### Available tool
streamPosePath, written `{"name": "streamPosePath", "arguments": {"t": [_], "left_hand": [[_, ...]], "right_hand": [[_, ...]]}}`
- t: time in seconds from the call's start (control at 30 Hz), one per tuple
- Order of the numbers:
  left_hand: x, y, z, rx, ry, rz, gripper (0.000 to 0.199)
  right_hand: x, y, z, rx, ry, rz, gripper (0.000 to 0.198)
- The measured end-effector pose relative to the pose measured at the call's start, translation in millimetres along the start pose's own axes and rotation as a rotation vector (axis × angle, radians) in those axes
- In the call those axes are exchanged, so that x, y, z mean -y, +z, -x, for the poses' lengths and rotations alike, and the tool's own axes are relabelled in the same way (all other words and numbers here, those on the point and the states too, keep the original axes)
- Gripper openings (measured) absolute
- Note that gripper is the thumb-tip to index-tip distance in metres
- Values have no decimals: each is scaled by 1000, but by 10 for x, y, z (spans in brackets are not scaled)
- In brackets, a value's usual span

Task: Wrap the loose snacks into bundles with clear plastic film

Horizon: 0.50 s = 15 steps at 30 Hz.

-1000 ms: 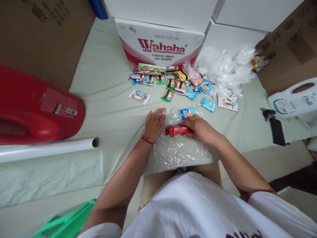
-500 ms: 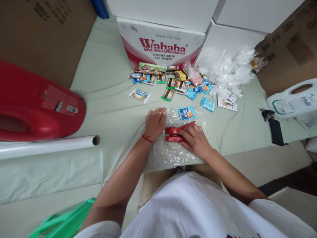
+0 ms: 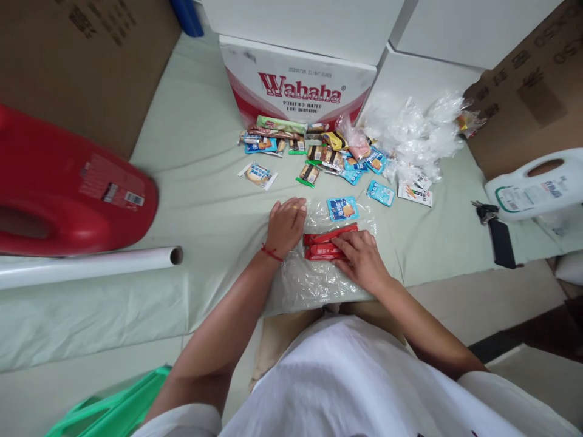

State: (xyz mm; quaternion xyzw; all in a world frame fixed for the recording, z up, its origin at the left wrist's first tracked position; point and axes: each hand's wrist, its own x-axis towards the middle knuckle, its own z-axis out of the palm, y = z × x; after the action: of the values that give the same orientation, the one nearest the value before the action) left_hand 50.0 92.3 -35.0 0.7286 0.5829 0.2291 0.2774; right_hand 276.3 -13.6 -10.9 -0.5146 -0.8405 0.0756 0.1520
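A clear plastic bag (image 3: 310,285) lies flat at the table's front edge. At its left side my left hand (image 3: 286,227) is closed with bent fingers against the bag's edge; the fingertips are partly hidden. Red snack packets (image 3: 321,250) lie side by side on the bag, their right ends under the fingers of my right hand (image 3: 362,258). That hand is closed on them, thumb low and fingers above. Just beyond the red packets rests a blue snack packet (image 3: 343,209), also over the bag, touched by neither hand.
Several wrapped snacks (image 3: 310,174) are heaped before a Wahaha carton (image 3: 300,91). Crumpled clear bags (image 3: 414,133) pile up behind right. A red jug (image 3: 77,188) and white roll (image 3: 91,267) lie left; a white bottle (image 3: 532,188) and black phone (image 3: 501,244) lie right.
The red packets have shifted under my right hand, and the lower one now shows more of its face. My left hand stays in place on the bag's edge.
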Motion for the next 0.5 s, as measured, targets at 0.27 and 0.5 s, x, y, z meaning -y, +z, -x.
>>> {"name": "streamPosePath", "arguments": {"t": [0.27,0.5], "left_hand": [[11,17,10,-17,22,-10,48],[18,25,12,-22,29,-6,47]], "right_hand": [[97,-22,-46,36,-6,16,52],[-148,-239,-219,-8,54,-161,36]]}}
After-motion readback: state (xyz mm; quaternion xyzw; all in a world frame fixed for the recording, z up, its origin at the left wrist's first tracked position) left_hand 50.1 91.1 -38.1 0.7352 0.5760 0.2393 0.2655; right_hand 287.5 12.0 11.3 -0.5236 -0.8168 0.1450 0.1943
